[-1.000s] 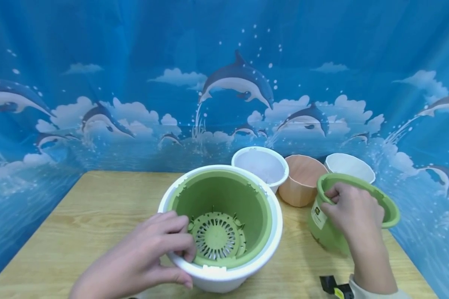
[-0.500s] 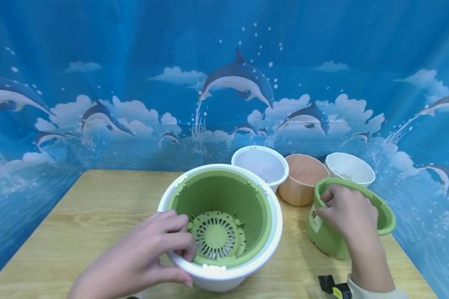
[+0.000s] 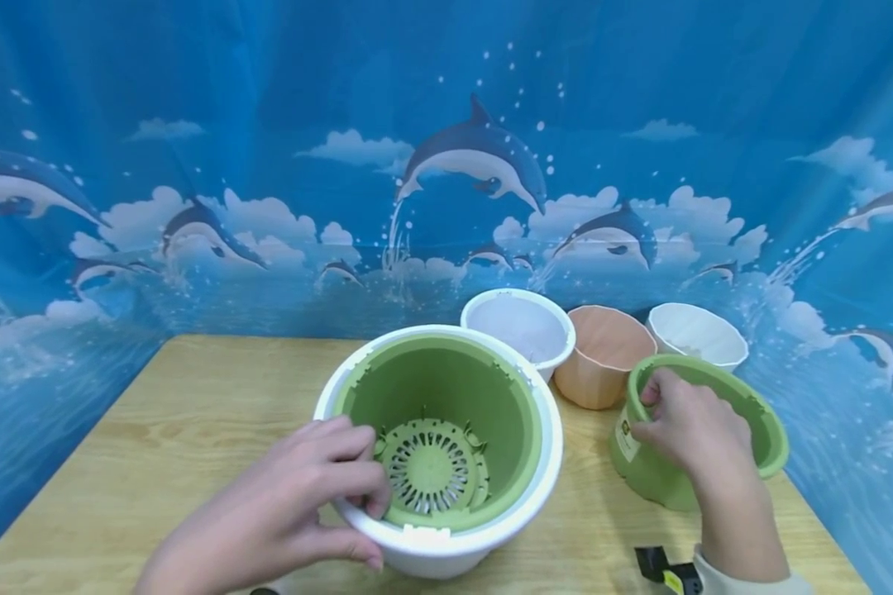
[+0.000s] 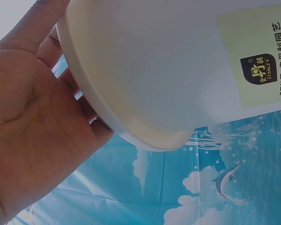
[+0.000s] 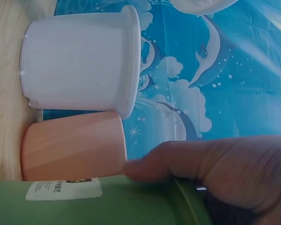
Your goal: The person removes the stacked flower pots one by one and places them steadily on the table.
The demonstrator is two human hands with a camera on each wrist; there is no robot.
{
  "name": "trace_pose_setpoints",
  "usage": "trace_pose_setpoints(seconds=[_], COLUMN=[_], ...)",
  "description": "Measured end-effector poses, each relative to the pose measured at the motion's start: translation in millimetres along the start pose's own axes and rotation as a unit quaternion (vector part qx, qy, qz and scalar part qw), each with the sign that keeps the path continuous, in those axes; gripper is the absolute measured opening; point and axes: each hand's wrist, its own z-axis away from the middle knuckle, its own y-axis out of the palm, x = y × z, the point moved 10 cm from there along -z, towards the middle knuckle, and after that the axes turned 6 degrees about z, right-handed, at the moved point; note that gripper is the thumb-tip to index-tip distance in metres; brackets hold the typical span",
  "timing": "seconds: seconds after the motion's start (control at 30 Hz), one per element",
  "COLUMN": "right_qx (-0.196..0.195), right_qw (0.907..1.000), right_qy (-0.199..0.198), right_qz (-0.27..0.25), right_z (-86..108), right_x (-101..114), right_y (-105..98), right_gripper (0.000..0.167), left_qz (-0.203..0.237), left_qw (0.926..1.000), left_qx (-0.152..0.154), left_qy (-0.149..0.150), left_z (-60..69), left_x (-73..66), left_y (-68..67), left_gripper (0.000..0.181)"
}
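Note:
In the head view my left hand [image 3: 305,487] grips the near-left rim of a large white flower pot [image 3: 446,564]. A green slotted inner pot [image 3: 446,388] sits inside it. The left wrist view shows the outer wall of the white pot, with its label [image 4: 260,61], and the fingers curled over the rim. To the right, my right hand [image 3: 695,430] pinches the left rim of a green flower pot [image 3: 647,475], fingers inside and thumb outside. That pot appears to stand on the table; a paper label is on its side.
Behind stand a smaller white pot [image 3: 524,330], an orange-pink pot [image 3: 603,355] and a white faceted pot [image 3: 695,330], close to the green pot. A dolphin-print curtain [image 3: 268,165] hangs beyond the wooden table [image 3: 156,430]. A black strap [image 3: 670,570] lies by the right wrist.
The green pot and my right hand have shifted slightly left, mostly in the first half second. My left hand and the large white pot have stayed in place.

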Motion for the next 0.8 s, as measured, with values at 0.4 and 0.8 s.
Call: trace_pose_setpoints(seconds=[0.4, 0.8], right_qx=[-0.149, -0.328], right_qw=[0.9848, 0.7582], right_qy=[-0.082, -0.517], right_qz=[-0.035, -0.225], right_z=[19.5, 117.7], right_x=[27.1, 149.5], right_y=[-34.8, -73.0], right_gripper=[0.047, 0.025], left_qz=[-0.007, -0.011], left_qw=[0.9999, 0.9998], left_qx=[-0.011, -0.011], left_qy=[0.009, 0.013], left_z=[-0.5, -0.3], left_x=[-1.1, -1.1], left_y=[-1.9, -2.2], left_gripper=[0.027, 0.028])
